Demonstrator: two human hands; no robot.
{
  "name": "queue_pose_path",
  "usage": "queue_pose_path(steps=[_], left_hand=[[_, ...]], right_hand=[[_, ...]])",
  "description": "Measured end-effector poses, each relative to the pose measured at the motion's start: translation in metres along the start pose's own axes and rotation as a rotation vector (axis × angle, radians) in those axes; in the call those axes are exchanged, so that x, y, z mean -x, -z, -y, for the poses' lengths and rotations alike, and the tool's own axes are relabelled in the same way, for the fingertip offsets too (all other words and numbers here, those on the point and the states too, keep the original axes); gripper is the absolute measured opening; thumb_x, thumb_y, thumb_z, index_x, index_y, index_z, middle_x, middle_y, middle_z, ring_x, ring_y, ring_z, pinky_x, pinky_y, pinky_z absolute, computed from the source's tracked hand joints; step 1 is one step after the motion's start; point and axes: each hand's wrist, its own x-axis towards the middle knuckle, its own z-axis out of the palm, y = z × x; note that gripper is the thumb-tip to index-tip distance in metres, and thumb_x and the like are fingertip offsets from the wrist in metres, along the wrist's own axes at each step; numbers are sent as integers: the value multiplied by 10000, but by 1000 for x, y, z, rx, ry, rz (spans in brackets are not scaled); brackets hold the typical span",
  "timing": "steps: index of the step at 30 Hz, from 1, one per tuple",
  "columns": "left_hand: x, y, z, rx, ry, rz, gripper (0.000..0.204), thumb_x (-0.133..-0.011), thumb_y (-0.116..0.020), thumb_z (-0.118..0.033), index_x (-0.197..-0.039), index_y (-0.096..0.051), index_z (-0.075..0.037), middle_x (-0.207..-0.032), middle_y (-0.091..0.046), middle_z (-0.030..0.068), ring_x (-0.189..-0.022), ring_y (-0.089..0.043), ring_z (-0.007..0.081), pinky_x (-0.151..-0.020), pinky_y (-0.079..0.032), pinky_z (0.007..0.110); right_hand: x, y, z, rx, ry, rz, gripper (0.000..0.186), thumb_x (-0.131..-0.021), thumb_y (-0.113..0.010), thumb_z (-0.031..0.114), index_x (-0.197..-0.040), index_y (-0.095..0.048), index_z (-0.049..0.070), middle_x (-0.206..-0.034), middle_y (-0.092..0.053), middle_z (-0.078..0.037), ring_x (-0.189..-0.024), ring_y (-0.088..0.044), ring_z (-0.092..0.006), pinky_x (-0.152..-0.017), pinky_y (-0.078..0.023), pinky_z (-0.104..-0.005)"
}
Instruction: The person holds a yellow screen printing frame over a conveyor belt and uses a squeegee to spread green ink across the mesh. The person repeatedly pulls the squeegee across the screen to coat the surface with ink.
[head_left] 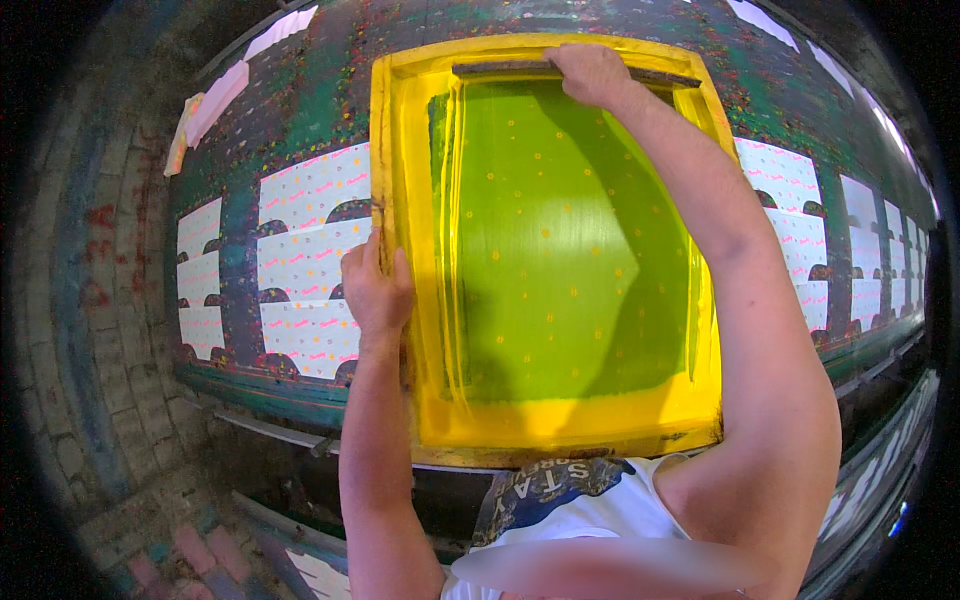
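A large screen-printing frame [398, 330] with yellow-stained sides lies before me, its mesh [545, 230] green with small orange marks. Across the far end of the mesh rests a long dark squeegee [500, 69]. My right hand [590, 74] is closed on the squeegee near its middle, the arm stretched over the frame's right part. At the left side rail, my left hand [378, 290] grips the frame, partly hiding its edge. Thick yellow ink [560, 424] lies along the near end of the mesh and in streaks down both sides.
The frame sits on a long dark green, ink-spattered table [310, 110]. White printed cut pieces [312, 260] lie in rows to its left, with more printed pieces [785, 180] to the right. Pink and white sheets [218, 100] sit at the far left edge. A brick floor [110, 350] runs alongside.
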Motion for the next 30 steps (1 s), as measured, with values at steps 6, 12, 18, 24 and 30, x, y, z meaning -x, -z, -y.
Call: queue_pose_path(steps=[6, 12, 18, 24, 30], left_hand=[[-1, 3, -1, -27, 15, 48, 538, -956, -775, -192, -1430, -671, 41, -1155, -712, 214, -1130, -640, 412, -1016, -537, 526], [-2, 5, -3, -24, 33, 56, 542, -967, -774, -196, -1444, -663, 37, -1182, -712, 213, -1157, -637, 407, -1034, -537, 522], [-3, 2, 0, -27, -14, 42, 519, -964, -782, -204, -1417, -676, 28, -1169, -722, 213, -1155, -642, 414, -1021, -541, 533], [-4, 1, 7, 7, -71, 29, 531, -960, -777, -215, -1415, -662, 35, -1162, -718, 234, -1133, -646, 432, -1007, -542, 541], [-4, 0, 10, -43, -97, -27, 530, -946, -781, -257, -1376, -672, 33, -1191, -716, 244, -1153, -655, 443, -1003, -557, 546]], right_hand=[[-18, -12, -26, 33, 10, -59, 407, -926, -673, 139, -1323, -754, 185, -1182, -803, -156, -1122, -774, -374, -955, -630, -552], [-21, 7, -27, -20, 46, 128, 346, -854, -681, 177, -1172, -793, 97, -1143, -808, -187, -1114, -768, -418, -978, -618, -559], [52, 37, 16, -117, 49, 264, 301, -832, -698, 190, -1105, -798, 110, -1027, -802, -200, -1034, -768, -435, -897, -617, -584], [174, 66, 91, -120, 56, 362, 243, -800, -713, 181, -1017, -817, 149, -972, -804, -181, -951, -783, -430, -829, -627, -578], [292, 84, 170, -137, 12, 413, 270, -825, -712, 160, -1063, -832, 203, -952, -797, -143, -928, -777, -410, -799, -623, -565]])
